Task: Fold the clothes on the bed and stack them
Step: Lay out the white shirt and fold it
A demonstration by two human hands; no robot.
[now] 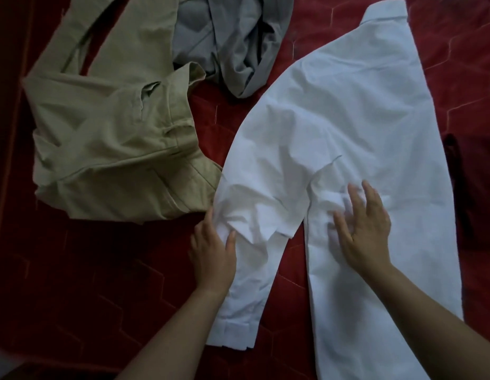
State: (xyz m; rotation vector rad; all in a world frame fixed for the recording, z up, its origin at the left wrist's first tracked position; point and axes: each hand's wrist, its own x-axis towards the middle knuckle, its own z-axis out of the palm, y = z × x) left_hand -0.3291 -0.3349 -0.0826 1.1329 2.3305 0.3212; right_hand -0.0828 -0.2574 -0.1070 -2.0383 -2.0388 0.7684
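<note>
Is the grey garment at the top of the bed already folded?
No, the grey garment lies crumpled in a loose heap between the khaki trousers and the white shirt.

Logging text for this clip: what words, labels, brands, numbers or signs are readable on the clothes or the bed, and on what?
None can be read. No print, tag or label shows on the shirt, the trousers, the grey garment or the bedcover, which bears only stitched hexagons.
The dark cloth at the right edge is too dim to check.
</note>
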